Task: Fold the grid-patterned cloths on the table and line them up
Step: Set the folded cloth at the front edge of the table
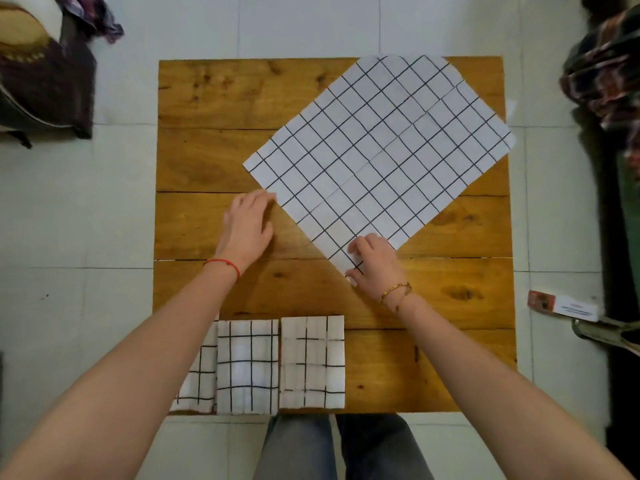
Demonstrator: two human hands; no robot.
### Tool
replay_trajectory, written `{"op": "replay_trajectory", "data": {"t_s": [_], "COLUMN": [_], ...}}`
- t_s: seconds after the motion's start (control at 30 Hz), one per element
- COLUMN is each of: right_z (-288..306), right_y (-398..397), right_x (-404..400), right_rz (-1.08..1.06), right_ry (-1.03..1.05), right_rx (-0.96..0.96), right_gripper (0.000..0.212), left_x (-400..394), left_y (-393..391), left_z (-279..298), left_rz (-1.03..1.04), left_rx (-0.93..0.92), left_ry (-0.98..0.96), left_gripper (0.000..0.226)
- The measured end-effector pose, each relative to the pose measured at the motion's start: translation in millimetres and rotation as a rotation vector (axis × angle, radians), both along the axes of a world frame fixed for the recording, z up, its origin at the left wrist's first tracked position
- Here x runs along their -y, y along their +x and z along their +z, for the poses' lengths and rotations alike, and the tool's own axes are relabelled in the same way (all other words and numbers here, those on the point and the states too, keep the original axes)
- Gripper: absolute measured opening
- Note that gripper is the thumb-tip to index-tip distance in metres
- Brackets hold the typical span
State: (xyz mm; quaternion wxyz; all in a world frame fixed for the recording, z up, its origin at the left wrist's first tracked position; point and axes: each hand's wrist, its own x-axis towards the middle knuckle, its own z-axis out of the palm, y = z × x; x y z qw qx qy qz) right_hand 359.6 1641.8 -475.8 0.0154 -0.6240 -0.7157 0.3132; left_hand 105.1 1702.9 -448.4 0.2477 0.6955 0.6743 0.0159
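A large white cloth [377, 157] with a black grid is lying unfolded on the far right part of the wooden table [214, 98], turned like a diamond, with its far and right corners hanging slightly over the table edges. Its near corner is pointing toward the person, and the right hand [374, 263] is pinching that corner, thumb under the edge and curled fingers lying on top of the fabric. The left hand [247, 225] is resting flat on the bare wood, fingers straight and holding nothing, with its fingertips just touching the cloth's left edge.

Three folded cloths of the same pattern are sitting in a row along the near edge of the table: the left one [199, 379] is partly hidden under the left forearm, the middle one [247, 367] is lying just beside it, and the right one [312, 362] is sitting next to that with a thin gap between them.

A red string [225, 264] is circling the left wrist and a gold bracelet [394, 292] the right. The person's legs in grey trousers [332, 448] are showing below the table, standing on a pale tiled floor [121, 202].
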Motion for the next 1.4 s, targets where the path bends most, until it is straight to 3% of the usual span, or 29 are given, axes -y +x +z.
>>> {"op": "replay_trajectory", "data": {"t_s": [0.2,0.57,0.77,0.97,1.03,1.2,1.33,1.4], "right_z": [-3.0,0.6,0.4,-0.8,0.2,14.4,22.3,22.7], "right_y": [10.7,54.6,66.6,66.2,65.1,62.3,61.9,62.7], "right_x": [-7.8,-22.5,-13.7,-12.1,-14.5,-27.5,-32.5,-33.2], "right_rz": [0.007,-0.169,-0.097,-0.143,-0.196,-0.589,-0.563,-0.575], "right_ry": [-0.005,0.108,0.102,0.145,0.144,0.039,0.034,0.035], "right_rx": [0.049,0.055,0.132,0.152,0.105,-0.244,-0.27,-0.271], "right_gripper": [0.016,0.01,0.042,0.012,0.006,0.008,0.003,0.002], "left_x": [-26.1,-18.9,-9.8,-11.5,-12.3,-14.9,-13.0,-11.5], "left_y": [-2.5,0.8,1.4,1.0,1.8,5.3,5.9,6.4], "left_z": [-6.2,-18.2,-23.4,-22.7,-22.5,-21.1,-22.2,-20.6], "left_rz": [-0.19,-0.315,-0.305,-0.254,-0.238,-0.25,-0.156,-0.113], "left_rx": [-0.143,-0.158,-0.102,-0.036,-0.017,-0.076,-0.034,0.001], "left_ry": [-0.073,0.017,0.065,0.093,0.093,0.022,0.085,0.099], "left_gripper": [0.065,0.049,0.043,0.038,0.036,0.044,0.011,0.006]}}
